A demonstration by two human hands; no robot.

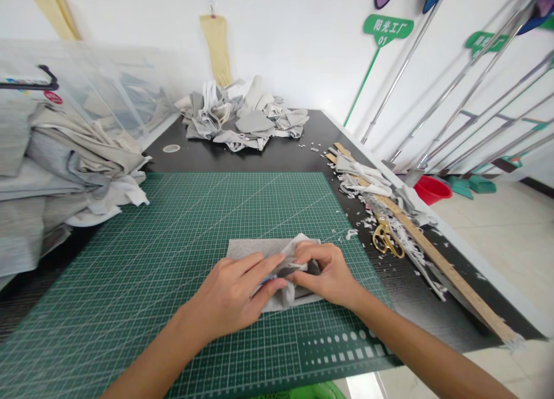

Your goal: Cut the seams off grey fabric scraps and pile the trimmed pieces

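Observation:
My left hand [229, 295] and my right hand [324, 275] meet over a piece of grey felt-like fabric [251, 249] lying on a green cutting mat [130, 272]. Both hands pinch and fold up its near part. A dark layer and a small blue bit show between my fingers, but what they are is hidden. To the right of my right hand, gold-handled scissors [386, 239] lie among white and grey scraps, beside a long wooden ruler [441, 272].
A heap of grey fabric pieces [242, 119] lies on the black table [277, 156] beyond the mat. Folded grey cloth [64, 174] is stacked at the left, before a clear plastic bin [86, 87]. A red basin [433, 190] sits on the floor at right, below leaning metal poles [476, 81].

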